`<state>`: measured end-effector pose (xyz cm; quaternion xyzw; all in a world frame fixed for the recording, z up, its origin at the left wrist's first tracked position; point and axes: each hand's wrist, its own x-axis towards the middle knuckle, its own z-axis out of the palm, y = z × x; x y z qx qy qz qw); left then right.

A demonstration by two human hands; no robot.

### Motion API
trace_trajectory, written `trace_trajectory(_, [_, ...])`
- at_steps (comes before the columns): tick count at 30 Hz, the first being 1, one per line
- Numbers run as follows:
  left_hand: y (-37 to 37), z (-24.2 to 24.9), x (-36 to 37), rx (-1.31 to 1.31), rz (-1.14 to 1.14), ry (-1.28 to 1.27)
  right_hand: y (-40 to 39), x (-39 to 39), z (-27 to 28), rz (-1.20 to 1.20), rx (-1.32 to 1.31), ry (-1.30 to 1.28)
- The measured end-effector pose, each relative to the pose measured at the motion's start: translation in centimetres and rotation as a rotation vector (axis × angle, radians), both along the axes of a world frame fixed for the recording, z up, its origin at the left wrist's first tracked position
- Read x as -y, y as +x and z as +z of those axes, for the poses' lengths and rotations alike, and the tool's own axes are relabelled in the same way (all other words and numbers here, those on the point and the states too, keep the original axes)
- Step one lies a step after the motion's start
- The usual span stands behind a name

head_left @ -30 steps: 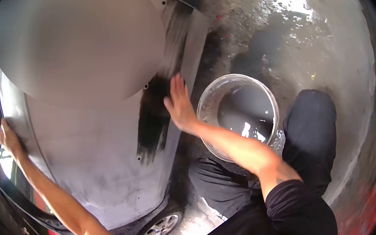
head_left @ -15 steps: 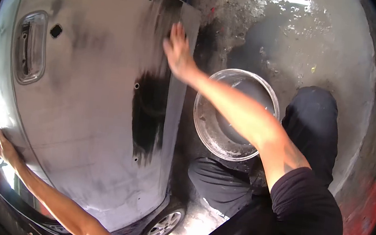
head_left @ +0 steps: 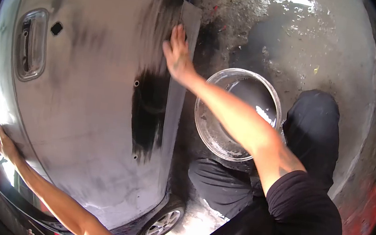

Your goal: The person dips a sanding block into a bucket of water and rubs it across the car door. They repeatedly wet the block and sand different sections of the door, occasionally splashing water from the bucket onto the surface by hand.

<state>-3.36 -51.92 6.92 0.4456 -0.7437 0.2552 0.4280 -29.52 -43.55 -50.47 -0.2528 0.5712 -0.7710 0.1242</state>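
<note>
A sanded grey car door [head_left: 92, 106] fills the left half of the view, with dark bare patches along its lower part. My right hand [head_left: 178, 58] lies flat on that lower part, beside a long black patch, its fingers stretched out and the thumb apart. Whether a thin sheet lies beneath the palm cannot be made out. At the door's upper edge, by the window, my left hand [head_left: 6, 145] is hooked over the rim with its fingertips partly hidden. The recessed handle [head_left: 32, 44] and a diamond-shaped hole [head_left: 56, 28] are farther up the panel.
A round, light-rimmed tub [head_left: 203, 142] holding dark water stands on the wet floor [head_left: 343, 56], beneath my right forearm. My bent knees [head_left: 315, 118] are beside it. A car wheel [head_left: 161, 226] is at the bottom.
My right hand stays at nearly the same spot on the door, its blur now gone. My left hand keeps its place, and the view has shifted slightly.
</note>
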Motion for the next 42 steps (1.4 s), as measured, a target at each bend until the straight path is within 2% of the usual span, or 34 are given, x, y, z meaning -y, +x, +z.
trace_trajectory(2, [0.1,0.6,0.5,0.030,0.048,0.011,8.3,-2.4,0.0,0.013,-0.051,0.010])
trace_trajectory(4, [-0.2,0.3,0.0,-0.005,0.050,0.016,13.9,-6.2,-1.5,0.294,-0.120,0.029])
trace_trajectory(5, [-0.7,0.0,-0.2,-0.020,0.052,0.023,12.6,-5.8,-1.4,0.289,-0.113,0.031])
trace_trajectory(7, [-0.9,0.0,-0.1,-0.044,0.037,0.015,5.6,-2.8,-0.6,0.061,-0.202,0.113])
trace_trajectory(9, [0.3,0.9,0.8,0.069,0.016,-0.049,-4.9,0.2,1.5,-0.090,-0.115,-0.026])
trace_trajectory(11, [-0.2,0.2,0.0,0.009,0.025,-0.007,-10.9,2.4,2.5,-0.108,-0.009,-0.008])
trace_trajectory(12, [-0.3,0.0,-0.2,-0.029,0.018,0.040,-9.7,2.7,3.4,-0.204,-0.090,0.010])
trace_trajectory(13, [-0.5,-0.1,-0.3,-0.064,0.008,0.088,-6.0,1.8,3.3,-0.174,-0.046,-0.071])
trace_trajectory(14, [-0.3,-0.2,-0.1,-0.023,-0.046,0.056,-1.5,1.0,3.1,-0.167,-0.156,0.001])
trace_trajectory(16, [0.1,0.2,0.0,-0.026,-0.030,0.053,6.5,-3.6,2.8,0.142,-0.280,0.026])
trace_trajectory(17, [-0.1,0.1,0.3,-0.015,-0.014,0.060,5.1,-3.9,2.4,0.134,-0.281,0.030])
trace_trajectory(19, [-0.8,-0.1,0.1,-0.001,0.005,0.026,0.1,-2.8,1.9,0.058,-0.446,0.055])
trace_trajectory(20, [-0.6,0.0,0.2,-0.002,-0.018,0.041,-3.9,-0.2,2.2,-0.130,-0.443,0.102])
trace_trajectory(21, [-0.3,-0.1,0.1,-0.006,-0.041,0.056,-8.1,0.8,3.4,-0.179,-0.267,-0.056])
trace_trajectory(22, [-0.4,-0.2,-0.3,-0.019,-0.042,0.088,-11.9,3.7,3.0,-0.257,-0.266,-0.012])
trace_trajectory(23, [-0.2,-0.3,-0.5,-0.022,-0.040,0.089,-12.3,2.3,5.2,-0.151,-0.083,-0.014])
trace_trajectory(25, [-0.4,-0.2,-0.3,-0.005,-0.021,0.075,-6.6,0.7,6.3,-0.144,-0.072,-0.044])
trace_trajectory(27, [-0.3,-0.3,-0.4,-0.001,-0.014,0.043,2.6,-2.9,5.4,0.029,-0.328,0.002])
trace_trajectory(28, [-0.6,-0.4,-0.3,0.022,-0.004,0.011,3.0,-3.9,4.8,0.087,-0.416,0.005])
trace_trajectory(29, [-0.7,-0.5,0.0,0.023,-0.009,0.010,2.8,-4.4,4.0,0.143,-0.500,0.006])
trace_trajectory(31, [-0.2,0.2,0.1,0.058,0.018,0.018,-3.3,-2.1,3.8,-0.036,-0.553,0.028])
trace_trajectory(33, [0.0,-0.1,-0.1,0.067,0.002,0.020,-10.0,0.8,5.7,-0.130,-0.231,-0.053])
trace_trajectory(35, [-0.5,-0.5,-0.3,0.035,-0.004,-0.015,-10.0,2.9,6.8,-0.198,-0.154,-0.008])
trace_trajectory(37, [-0.6,-0.3,-0.5,0.066,0.060,-0.098,-3.3,-0.4,8.5,-0.088,-0.224,-0.014])
trace_trajectory(38, [-0.8,-0.5,-0.9,0.035,0.042,-0.031,0.2,-2.5,8.5,0.029,-0.392,0.039])
trace_trajectory(39, [-1.0,-0.7,-0.9,0.009,0.021,0.039,1.1,-3.7,7.7,0.121,-0.469,-0.053])
trace_trajectory(41, [-1.0,-0.1,-0.3,0.030,0.022,0.050,-3.8,-2.5,6.4,0.039,-0.596,0.080])
trace_trajectory(42, [-0.9,-0.3,-0.2,0.019,-0.001,0.039,-7.0,-0.2,6.5,-0.080,-0.431,0.101])
